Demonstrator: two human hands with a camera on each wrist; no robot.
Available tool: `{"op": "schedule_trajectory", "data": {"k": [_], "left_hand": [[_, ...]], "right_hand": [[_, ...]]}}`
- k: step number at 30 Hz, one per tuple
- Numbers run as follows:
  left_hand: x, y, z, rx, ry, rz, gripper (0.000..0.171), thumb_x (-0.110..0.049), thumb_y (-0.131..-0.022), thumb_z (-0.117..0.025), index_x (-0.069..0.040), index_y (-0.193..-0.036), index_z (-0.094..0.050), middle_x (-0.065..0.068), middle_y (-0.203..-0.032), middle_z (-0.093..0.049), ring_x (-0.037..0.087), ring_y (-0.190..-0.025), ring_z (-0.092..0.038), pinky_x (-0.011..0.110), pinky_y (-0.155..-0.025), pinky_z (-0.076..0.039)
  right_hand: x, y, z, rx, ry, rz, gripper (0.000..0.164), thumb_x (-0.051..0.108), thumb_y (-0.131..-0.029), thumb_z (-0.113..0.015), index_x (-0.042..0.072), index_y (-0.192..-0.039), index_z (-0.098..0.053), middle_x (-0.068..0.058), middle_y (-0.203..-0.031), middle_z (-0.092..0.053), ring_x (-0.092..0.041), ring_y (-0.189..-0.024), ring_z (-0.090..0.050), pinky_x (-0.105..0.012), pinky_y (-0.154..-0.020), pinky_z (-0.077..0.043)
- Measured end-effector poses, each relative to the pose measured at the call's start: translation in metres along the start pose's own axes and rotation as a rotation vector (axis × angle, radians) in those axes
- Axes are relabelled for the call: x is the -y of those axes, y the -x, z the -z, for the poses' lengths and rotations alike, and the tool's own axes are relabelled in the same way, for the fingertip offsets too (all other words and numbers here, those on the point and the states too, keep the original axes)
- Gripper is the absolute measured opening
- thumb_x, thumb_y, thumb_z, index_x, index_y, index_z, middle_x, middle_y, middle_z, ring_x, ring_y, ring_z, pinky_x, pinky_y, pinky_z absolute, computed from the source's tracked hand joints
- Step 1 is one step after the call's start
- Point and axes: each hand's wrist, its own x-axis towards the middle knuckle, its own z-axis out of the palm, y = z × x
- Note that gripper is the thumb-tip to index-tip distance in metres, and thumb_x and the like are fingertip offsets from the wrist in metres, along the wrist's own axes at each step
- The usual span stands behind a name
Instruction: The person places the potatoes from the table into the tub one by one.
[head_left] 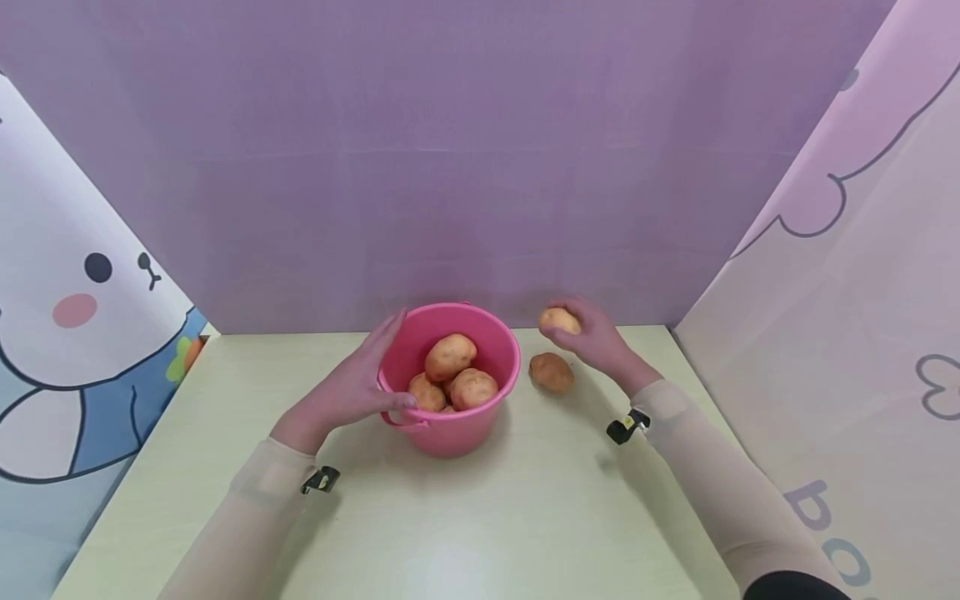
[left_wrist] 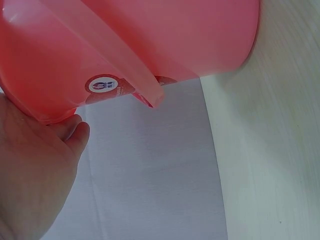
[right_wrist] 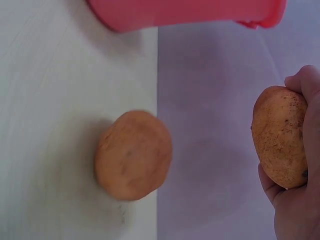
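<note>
A pink bucket (head_left: 450, 433) stands upright on the table with several potatoes (head_left: 451, 357) inside. My left hand (head_left: 348, 383) holds its left side at the rim, the thumb by the front handle joint and the fingers reaching toward the back. In the left wrist view the fingers (left_wrist: 75, 137) lie right at the rim, near the bucket's hanging handle (left_wrist: 120, 45). To the right of the bucket, my right hand (head_left: 596, 340) grips a potato (right_wrist: 280, 137) between thumb and fingers, raised above the table. Below it, another potato (right_wrist: 133, 155) lies on the table.
The pale table (head_left: 465, 533) meets a purple backdrop (head_left: 450, 167) just behind the bucket. A panel with a cartoon animal (head_left: 67, 275) borders the left side, and a pale printed panel (head_left: 847, 333) borders the right.
</note>
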Motion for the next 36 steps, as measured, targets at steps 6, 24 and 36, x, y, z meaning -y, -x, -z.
{"op": "schedule_trajectory", "data": {"k": [6,24,36], "left_hand": [[0.001,0.000,-0.001,0.001,-0.002,-0.003,0.139,-0.065,-0.080,-0.094,-0.023,-0.180,-0.007,0.007,-0.185,-0.011,0.045,-0.165,-0.024,0.064,-0.112,-0.053],[0.003,-0.001,-0.002,-0.008,0.001,0.005,0.137,-0.059,-0.081,-0.096,-0.024,-0.180,-0.008,0.006,-0.185,-0.011,0.045,-0.164,-0.026,0.062,-0.109,-0.056],[0.002,-0.001,-0.002,-0.008,-0.004,0.001,0.138,-0.060,-0.081,-0.095,-0.023,-0.180,-0.008,0.008,-0.185,-0.011,0.046,-0.164,-0.026,0.063,-0.111,-0.054]], "right_hand": [[0.020,-0.004,0.001,0.015,0.001,0.018,0.047,0.033,-0.100,-0.083,0.014,-0.141,-0.071,-0.005,-0.130,-0.065,-0.027,-0.109,-0.063,-0.046,-0.085,-0.058],[0.073,-0.019,0.003,0.066,0.024,0.117,0.045,0.034,-0.101,-0.083,0.015,-0.140,-0.073,-0.001,-0.129,-0.066,-0.024,-0.107,-0.061,-0.043,-0.082,-0.059],[0.094,-0.025,-0.010,0.121,0.011,0.218,0.043,0.029,-0.100,-0.085,0.016,-0.140,-0.073,-0.003,-0.130,-0.067,-0.022,-0.104,-0.061,-0.043,-0.081,-0.058]]}}
